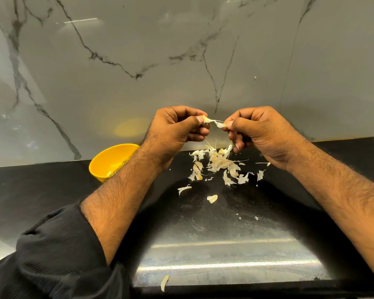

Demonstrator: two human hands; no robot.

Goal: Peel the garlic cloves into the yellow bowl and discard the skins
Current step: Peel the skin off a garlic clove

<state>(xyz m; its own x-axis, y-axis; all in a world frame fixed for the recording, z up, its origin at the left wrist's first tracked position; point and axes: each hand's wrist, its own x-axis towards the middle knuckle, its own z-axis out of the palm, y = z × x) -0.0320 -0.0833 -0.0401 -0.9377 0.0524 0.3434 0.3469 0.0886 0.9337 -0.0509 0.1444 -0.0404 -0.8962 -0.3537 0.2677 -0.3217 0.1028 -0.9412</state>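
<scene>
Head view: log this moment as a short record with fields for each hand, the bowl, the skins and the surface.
left hand: left hand pinches a garlic clove
right hand: right hand pulls a strip of skin off it
yellow bowl: yellow bowl left of the hands, partly behind the left forearm; something pale inside
loose skins: pile of skins below the hands
surface: black countertop

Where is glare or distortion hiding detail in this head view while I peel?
Head view: bright glare streaks wash out the near black counter; wide-angle bowing curves the marble wall edge; the left forearm hides part of the yellow bowl; the skin strip between left hand and right hand stays readable.
</scene>
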